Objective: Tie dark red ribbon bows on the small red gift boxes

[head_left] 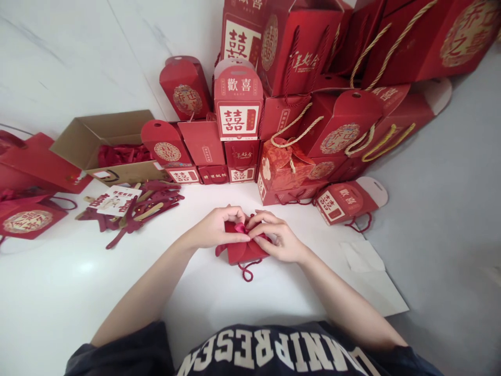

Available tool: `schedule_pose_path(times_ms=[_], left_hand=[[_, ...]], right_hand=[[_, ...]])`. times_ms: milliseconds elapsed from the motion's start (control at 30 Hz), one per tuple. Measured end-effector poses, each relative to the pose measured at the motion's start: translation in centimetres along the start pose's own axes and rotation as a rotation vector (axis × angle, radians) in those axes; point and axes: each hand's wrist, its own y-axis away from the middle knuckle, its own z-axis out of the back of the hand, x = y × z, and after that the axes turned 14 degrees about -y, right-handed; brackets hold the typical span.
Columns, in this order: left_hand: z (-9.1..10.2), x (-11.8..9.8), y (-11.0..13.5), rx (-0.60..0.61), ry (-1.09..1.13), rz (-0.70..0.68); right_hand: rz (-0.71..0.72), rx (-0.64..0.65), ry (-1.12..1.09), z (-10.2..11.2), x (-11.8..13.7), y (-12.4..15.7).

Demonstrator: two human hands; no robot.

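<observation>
A small flat red paper box (242, 250) lies on the white table in front of me, with a red cord loop (246, 271) hanging out toward me. My left hand (217, 227) grips its left top edge. My right hand (276, 237) pinches the top flap near the middle, where a pinkish bit shows between my fingers. Both hands meet over the box and cover most of its upper part.
A wall of red gift boxes and bags (305, 104) with gold rope handles stands behind. An open cardboard carton (97, 138) with red items sits at the back left, next to a pile of flat red cutouts (133, 209). The white table's edge (391, 292) runs at right.
</observation>
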Motion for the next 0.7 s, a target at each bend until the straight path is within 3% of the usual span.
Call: schedule_pose_path(times_ms=[267, 533, 700], left_hand=[[0.0, -1.7, 0.7, 0.002, -0.166, 0.015], [-3.3, -3.1, 1.2, -0.367, -0.778, 0.061], [-4.1, -1.7, 1.8, -0.452, -0.824, -0.102]], right_hand=[[-0.007, -0.026, -0.02, -0.2, 0.2, -0.1], [-0.033, -0.042, 0.033, -0.2, 0.5, 0.1], [-0.099, -0.139, -0.006, -0.3, 0.9, 0.1]])
